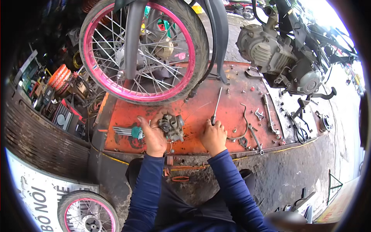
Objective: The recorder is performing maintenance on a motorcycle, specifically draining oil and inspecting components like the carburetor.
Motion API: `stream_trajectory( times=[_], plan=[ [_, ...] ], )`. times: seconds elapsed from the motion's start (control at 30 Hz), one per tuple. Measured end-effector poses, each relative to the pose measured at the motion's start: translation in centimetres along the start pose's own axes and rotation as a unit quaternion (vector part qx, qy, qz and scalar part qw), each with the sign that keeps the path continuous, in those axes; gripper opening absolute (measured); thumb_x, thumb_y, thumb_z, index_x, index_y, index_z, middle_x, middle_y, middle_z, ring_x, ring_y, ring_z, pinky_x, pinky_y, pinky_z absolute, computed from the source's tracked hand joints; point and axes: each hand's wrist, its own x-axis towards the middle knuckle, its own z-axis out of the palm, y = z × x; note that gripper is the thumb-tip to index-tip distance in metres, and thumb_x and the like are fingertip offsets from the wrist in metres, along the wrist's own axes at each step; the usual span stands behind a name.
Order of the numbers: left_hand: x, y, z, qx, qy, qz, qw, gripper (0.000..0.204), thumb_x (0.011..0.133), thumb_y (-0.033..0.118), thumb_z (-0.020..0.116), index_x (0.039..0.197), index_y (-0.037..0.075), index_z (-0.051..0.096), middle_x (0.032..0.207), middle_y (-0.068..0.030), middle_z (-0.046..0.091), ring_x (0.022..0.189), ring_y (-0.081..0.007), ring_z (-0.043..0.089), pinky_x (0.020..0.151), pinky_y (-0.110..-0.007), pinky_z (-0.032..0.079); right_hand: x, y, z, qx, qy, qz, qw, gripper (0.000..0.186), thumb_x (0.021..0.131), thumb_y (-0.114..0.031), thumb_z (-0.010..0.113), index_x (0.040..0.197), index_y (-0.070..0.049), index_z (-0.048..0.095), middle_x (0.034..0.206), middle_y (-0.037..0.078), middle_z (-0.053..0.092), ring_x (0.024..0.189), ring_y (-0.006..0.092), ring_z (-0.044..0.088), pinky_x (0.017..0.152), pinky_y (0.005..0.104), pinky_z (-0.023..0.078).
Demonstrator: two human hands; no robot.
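Note:
A dirty grey carburetor point(174, 127) rests in my left hand point(155, 140), which is turned palm up with the thumb standing away from it. My right hand point(214, 138) is closed round the dark handle of a screwdriver point(218, 101), its long thin shaft pointing away from me. Both hands are over a worn orange metal sheet point(193, 145). Just left of my left hand lies a set of hex keys point(127, 132) in a green holder. A bent metal tube point(246, 120) and a combination wrench point(256, 140) lie to the right of my right hand.
A motorcycle front wheel point(192, 73) with a pink rim hangs over the sheet's far side. An engine point(270, 50) juts in at far right. Several bolts and a socket wrench point(269, 114) lie at right. Another pink-rimmed wheel point(112, 208) is at lower left.

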Motion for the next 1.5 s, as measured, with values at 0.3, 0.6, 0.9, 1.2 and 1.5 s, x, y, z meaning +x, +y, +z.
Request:
stream_trajectory(
  times=[0.3, 0.6, 0.9, 1.2, 1.5],
  plan=[
    [1.9, 0.3, 1.5, -0.006, -0.091, -0.027, 0.995, 0.098, 0.078, 0.084, 0.016, 0.097, -0.001, 0.060, 0.094, -0.0081, 0.061, 0.088, -0.0187, 0.057, 0.084, -0.031, 0.045, -2.4, 0.8, -7.3, 0.564, -0.069, -0.005, 0.823, 0.041, 0.082, -0.018, 0.068, 0.117, -0.001, 0.056, 0.109, 0.018, 0.058, 0.090, 0.0238, 0.062, 0.069, 0.0327, 0.049],
    [3.3, -0.6, 3.9, -0.227, -0.098, -0.142, 0.959, 0.105, 0.075, 0.086, 0.020, 0.121, -0.003, 0.052, 0.112, -0.0127, 0.057, 0.105, -0.0245, 0.054, 0.097, -0.037, 0.039, -2.3, -2.6, -8.2, 0.774, -0.116, -0.024, 0.622, 0.096, 0.073, 0.000, 0.077, 0.143, 0.007, 0.012, 0.116, 0.021, 0.056, 0.103, 0.0225, 0.060, 0.084, 0.0302, 0.050],
    [3.3, 1.0, 6.7, 0.105, -0.275, -0.074, 0.953, 0.095, 0.083, 0.079, 0.022, 0.142, 0.005, 0.031, 0.127, -0.0119, 0.051, 0.120, -0.0222, 0.046, 0.102, -0.038, 0.033, -2.4, -0.5, -7.7, 0.872, -0.089, -0.011, 0.481, 0.061, 0.085, -0.006, 0.066, 0.137, 0.001, 0.036, 0.115, 0.012, 0.059, 0.103, 0.0212, 0.060, 0.085, 0.0340, 0.052],
    [3.0, 2.3, 4.8, 0.231, -0.254, -0.052, 0.938, 0.029, 0.089, 0.017, 0.063, 0.114, 0.002, 0.060, 0.108, -0.0075, 0.065, 0.099, -0.0153, 0.061, 0.086, -0.028, 0.049, -1.4, 2.7, -7.2, 0.931, -0.291, -0.009, 0.218, 0.053, 0.091, -0.044, 0.050, 0.126, -0.004, 0.048, 0.111, 0.014, 0.059, 0.085, 0.0211, 0.052, 0.073, 0.0357, 0.043],
    [0.3, -2.6, 7.2, 0.480, -0.242, 0.186, 0.823, 0.088, 0.058, 0.033, 0.086, 0.131, 0.003, 0.046, 0.135, -0.0148, 0.046, 0.124, -0.0283, 0.044, 0.102, -0.039, 0.037, -0.5, 5.7, -6.8, 0.916, -0.346, 0.078, 0.184, 0.053, 0.088, -0.046, 0.036, 0.111, -0.005, 0.059, 0.092, 0.014, 0.062, 0.060, 0.0209, 0.043, 0.053, 0.0328, 0.032]
  ],
)
